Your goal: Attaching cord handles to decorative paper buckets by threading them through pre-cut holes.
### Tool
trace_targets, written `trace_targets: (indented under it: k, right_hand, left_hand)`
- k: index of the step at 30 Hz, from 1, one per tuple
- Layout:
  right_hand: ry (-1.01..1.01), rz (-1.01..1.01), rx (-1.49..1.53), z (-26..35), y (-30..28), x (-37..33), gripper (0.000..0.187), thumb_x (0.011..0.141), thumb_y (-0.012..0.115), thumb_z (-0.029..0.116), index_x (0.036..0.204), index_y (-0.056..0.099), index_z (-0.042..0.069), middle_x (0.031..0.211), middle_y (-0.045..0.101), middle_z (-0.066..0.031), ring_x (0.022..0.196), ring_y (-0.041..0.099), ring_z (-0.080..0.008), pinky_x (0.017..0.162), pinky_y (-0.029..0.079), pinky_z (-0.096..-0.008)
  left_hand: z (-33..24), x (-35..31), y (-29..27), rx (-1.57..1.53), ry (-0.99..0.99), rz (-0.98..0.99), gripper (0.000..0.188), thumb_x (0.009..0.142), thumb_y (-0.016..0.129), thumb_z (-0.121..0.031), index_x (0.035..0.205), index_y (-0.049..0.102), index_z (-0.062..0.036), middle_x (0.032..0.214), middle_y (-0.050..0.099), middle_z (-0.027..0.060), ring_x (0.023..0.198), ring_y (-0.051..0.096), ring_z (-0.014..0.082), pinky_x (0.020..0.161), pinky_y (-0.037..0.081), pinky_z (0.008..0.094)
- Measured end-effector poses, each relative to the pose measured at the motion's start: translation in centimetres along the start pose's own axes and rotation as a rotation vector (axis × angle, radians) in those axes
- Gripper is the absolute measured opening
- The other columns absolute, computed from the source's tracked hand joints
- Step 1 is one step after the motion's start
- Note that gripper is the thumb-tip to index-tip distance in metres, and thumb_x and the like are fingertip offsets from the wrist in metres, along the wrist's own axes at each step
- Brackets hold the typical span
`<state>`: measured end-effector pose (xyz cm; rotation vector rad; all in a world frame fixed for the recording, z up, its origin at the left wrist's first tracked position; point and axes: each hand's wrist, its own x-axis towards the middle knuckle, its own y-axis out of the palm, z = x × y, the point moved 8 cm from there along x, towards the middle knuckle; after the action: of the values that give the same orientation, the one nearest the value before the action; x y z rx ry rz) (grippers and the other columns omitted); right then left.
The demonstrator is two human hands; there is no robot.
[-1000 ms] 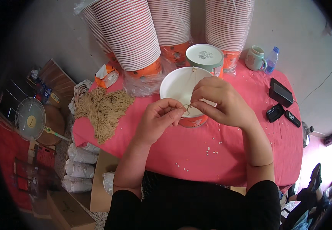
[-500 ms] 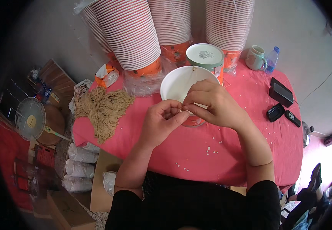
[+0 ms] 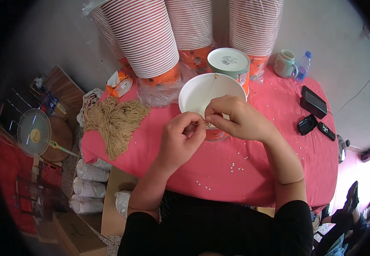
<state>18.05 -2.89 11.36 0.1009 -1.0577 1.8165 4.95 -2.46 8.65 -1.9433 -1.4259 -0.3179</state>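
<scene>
A paper bucket [image 3: 191, 91], white inside and orange outside, stands on the table in front of me. At its near rim my left hand [image 3: 180, 138] pinches a thin tan string [image 3: 201, 123] between thumb and forefinger. My right hand [image 3: 234, 117] pinches the same string just beside it, fingertips close to the left ones. Part of the string is hidden by the fingers. Another length of string runs down inside the bucket from a small knot [image 3: 217, 76] at its far rim. To the left lies a heap of tan strings [image 3: 116, 123].
Tall stacks of paper buckets [image 3: 142, 38] in plastic rise at the back, near a lidded bucket [image 3: 227, 59]. At right are a mug [image 3: 284, 64], a water bottle [image 3: 303, 67] and black devices [image 3: 313, 102]. Small white dots [image 3: 232, 167] are scattered over the red tablecloth [image 3: 253, 183].
My left hand has shifted slightly and its thumb has drawn in. The right hand has turned a little, its fingers lower. A short piece of string now shows between the fingertips.
</scene>
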Motion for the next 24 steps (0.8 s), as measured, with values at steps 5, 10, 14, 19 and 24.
trace_targets:
  k: [5, 10, 14, 19, 24]
  right_hand:
    - [0.126, 0.020, 0.153, -0.9, 0.2, -0.2, 0.013, 0.093, 0.060, 0.010, 0.086, 0.062, -0.002, 0.074, 0.061, -0.0060, 0.070, 0.055, -0.0141, 0.066, 0.045, -0.0285]
    - [0.290, 0.105, 0.362, -2.3, 0.9, -0.5, 0.018, 0.095, 0.060, 0.013, 0.085, 0.062, -0.002, 0.075, 0.059, 0.0021, 0.073, 0.050, -0.0050, 0.065, 0.043, -0.0239]
    - [0.315, 0.152, 0.411, -2.7, 1.2, -0.6, 0.020, 0.096, 0.060, 0.015, 0.084, 0.062, -0.001, 0.074, 0.057, 0.0043, 0.072, 0.048, -0.0029, 0.062, 0.041, -0.0221]
    - [0.355, 0.173, 0.563, -2.8, 1.6, -0.6, 0.022, 0.095, 0.063, 0.016, 0.079, 0.060, 0.000, 0.069, 0.054, 0.0062, 0.069, 0.045, -0.0012, 0.057, 0.038, -0.0214]
    - [0.261, -0.010, 0.417, -1.9, 0.4, -0.3, 0.016, 0.086, 0.070, 0.010, 0.079, 0.058, 0.003, 0.071, 0.053, 0.0054, 0.065, 0.045, -0.0021, 0.055, 0.037, -0.0214]
  left_hand:
    - [-1.0, 0.0, -0.3, 0.080, 0.121, -0.072, 0.010, 0.083, 0.066, 0.004, 0.088, 0.061, -0.0009, 0.074, 0.058, 0.0001, 0.057, 0.050, 0.0038, 0.049, 0.038, 0.0210]
    - [-0.8, -0.1, -0.4, -0.027, 0.138, -0.093, 0.011, 0.083, 0.067, 0.005, 0.090, 0.062, -0.0017, 0.081, 0.061, 0.0022, 0.062, 0.052, 0.0050, 0.052, 0.041, 0.0212]
    - [-0.1, -0.4, -0.2, -0.117, 0.144, -0.095, 0.010, 0.085, 0.067, 0.004, 0.092, 0.063, -0.0013, 0.086, 0.062, 0.0036, 0.068, 0.054, 0.0050, 0.058, 0.044, 0.0204]
    - [1.1, -0.6, 0.3, -0.396, 0.001, -0.064, 0.007, 0.089, 0.064, 0.001, 0.096, 0.062, -0.0002, 0.088, 0.062, 0.0012, 0.070, 0.054, 0.0036, 0.061, 0.043, 0.0188]
    - [3.3, -0.9, 0.9, -0.668, -0.235, -0.056, 0.006, 0.092, 0.061, -0.004, 0.097, 0.059, -0.0013, 0.082, 0.058, -0.0026, 0.067, 0.050, 0.0013, 0.058, 0.040, 0.0171]
